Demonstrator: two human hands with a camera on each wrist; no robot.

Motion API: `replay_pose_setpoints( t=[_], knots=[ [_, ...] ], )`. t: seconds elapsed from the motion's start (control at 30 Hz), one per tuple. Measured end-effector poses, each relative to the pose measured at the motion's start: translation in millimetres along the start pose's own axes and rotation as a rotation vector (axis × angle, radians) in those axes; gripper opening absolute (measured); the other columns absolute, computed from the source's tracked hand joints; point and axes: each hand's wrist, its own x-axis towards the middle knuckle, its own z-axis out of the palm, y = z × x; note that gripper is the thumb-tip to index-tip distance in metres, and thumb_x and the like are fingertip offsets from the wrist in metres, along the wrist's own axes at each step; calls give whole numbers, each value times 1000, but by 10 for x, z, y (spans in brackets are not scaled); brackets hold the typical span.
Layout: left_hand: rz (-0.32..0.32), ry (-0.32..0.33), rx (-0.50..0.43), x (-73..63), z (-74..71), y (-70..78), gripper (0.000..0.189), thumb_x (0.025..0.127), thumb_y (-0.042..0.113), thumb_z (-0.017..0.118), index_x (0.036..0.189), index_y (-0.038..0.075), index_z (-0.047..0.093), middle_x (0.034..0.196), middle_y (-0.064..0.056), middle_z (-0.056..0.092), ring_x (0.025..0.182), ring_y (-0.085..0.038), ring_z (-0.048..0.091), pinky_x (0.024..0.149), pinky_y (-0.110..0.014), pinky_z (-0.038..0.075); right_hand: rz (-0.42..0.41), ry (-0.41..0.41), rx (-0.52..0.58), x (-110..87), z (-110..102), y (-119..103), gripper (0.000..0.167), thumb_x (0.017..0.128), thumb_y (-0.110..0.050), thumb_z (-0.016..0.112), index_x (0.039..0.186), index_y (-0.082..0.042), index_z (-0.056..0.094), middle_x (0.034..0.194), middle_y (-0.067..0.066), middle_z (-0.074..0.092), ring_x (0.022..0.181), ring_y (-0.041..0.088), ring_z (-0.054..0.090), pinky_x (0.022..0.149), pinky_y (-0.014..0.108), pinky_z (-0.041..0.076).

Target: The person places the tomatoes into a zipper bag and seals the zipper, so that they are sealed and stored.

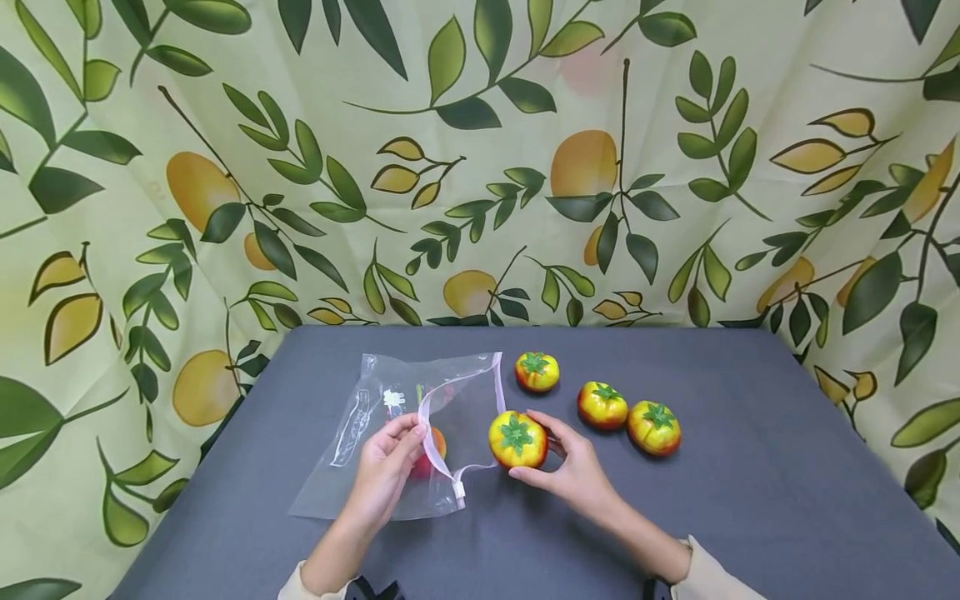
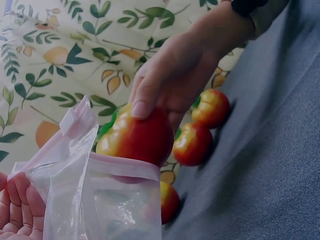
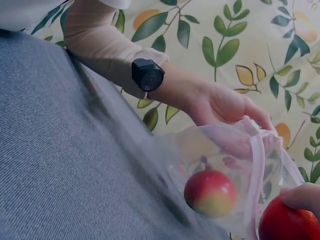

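Observation:
My left hand point(image 1: 384, 467) pinches the pale pink rim of a clear slider zip bag point(image 1: 330, 492), whose mouth stands apart toward the right. Inside the bag lies a round red-and-yellow fruit point(image 3: 210, 192) with a short stem. A glossy yellow-and-red tomato point(image 1: 517, 442) with a green star-shaped calyx sits between the thumb and fingers of my right hand point(image 1: 577, 471). That tomato is right at the bag's mouth; in the left wrist view its lower part point(image 2: 132, 179) shows behind the rim. The white slider point(image 1: 459, 490) is at the rim's near end.
Three more such tomatoes are on the grey tablecloth point(image 1: 750, 500): one tomato point(image 1: 537, 372) beyond the bag's mouth, and two more, a left one point(image 1: 602, 406) and a right one point(image 1: 654, 428), side by side. A leaf-and-fruit patterned curtain point(image 1: 480, 208) hangs behind the table.

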Motion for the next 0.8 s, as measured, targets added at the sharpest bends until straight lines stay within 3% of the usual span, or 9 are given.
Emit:
replay_pose_setpoints(
  t=[0.4,0.67,0.8],
  knots=[
    [25,-42,-4,-19,25,26,24,97,4,49,99,22,64,89,10,63,82,0,61,80,-15,53,51,-12,15,69,127,-82,72,69,-12,85,132,1,53,129,19,61,107,1,59,95,12,48],
    [35,-64,-28,-24,18,30,25,97,2,48,100,21,64,89,11,63,82,1,61,80,-14,53,63,-15,2,105,157,-113,73,69,-13,85,134,0,51,132,17,60,112,20,61,97,18,50],
    [57,-100,-73,-29,6,44,26,97,0,46,103,19,63,90,11,63,83,1,61,81,-14,53,55,-16,9,130,162,-143,74,69,-13,85,134,-3,51,133,14,58,115,22,60,99,25,51]
  ],
)
